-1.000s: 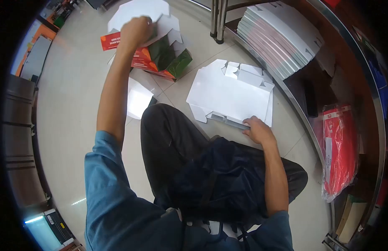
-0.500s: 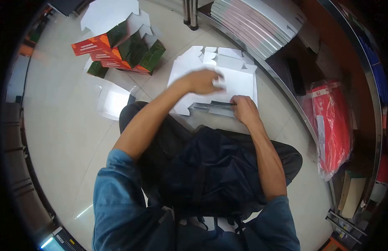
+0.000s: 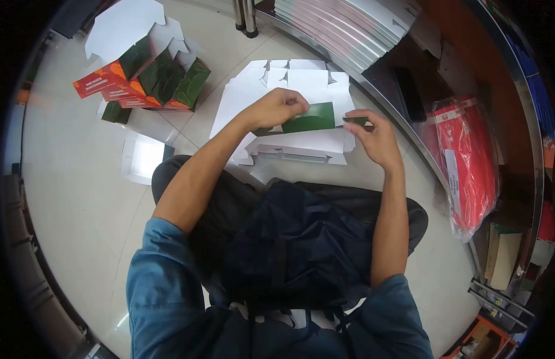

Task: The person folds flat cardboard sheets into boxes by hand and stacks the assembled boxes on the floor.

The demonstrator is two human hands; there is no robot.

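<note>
Flat white cardboard box blanks (image 3: pixel 310 79) lie on the floor in front of my crossed legs, with cut flaps along the far edge. The near side of the top blank is folded up, showing a green printed panel (image 3: pixel 316 118). My left hand (image 3: pixel 278 109) is closed on the left part of this panel, its fingertips at the upper edge. At the right end, my right hand (image 3: pixel 376 136) pinches a small dark green flap (image 3: pixel 356 120) between thumb and fingers. Below the panel runs a white folded strip (image 3: pixel 301 142).
Folded red-and-green boxes (image 3: pixel 143 75) stand stacked at the upper left. An open white box piece (image 3: pixel 144 157) lies beside my left knee. A low metal shelf (image 3: pixel 373 81) on the right bears a stack of flat sheets (image 3: pixel 343 30) and a plastic-wrapped red pack (image 3: pixel 469 167).
The near side of the blank has been raised, exposing its green face. My left hand has closed on the panel, and my right hand has moved to the right-end flap.
</note>
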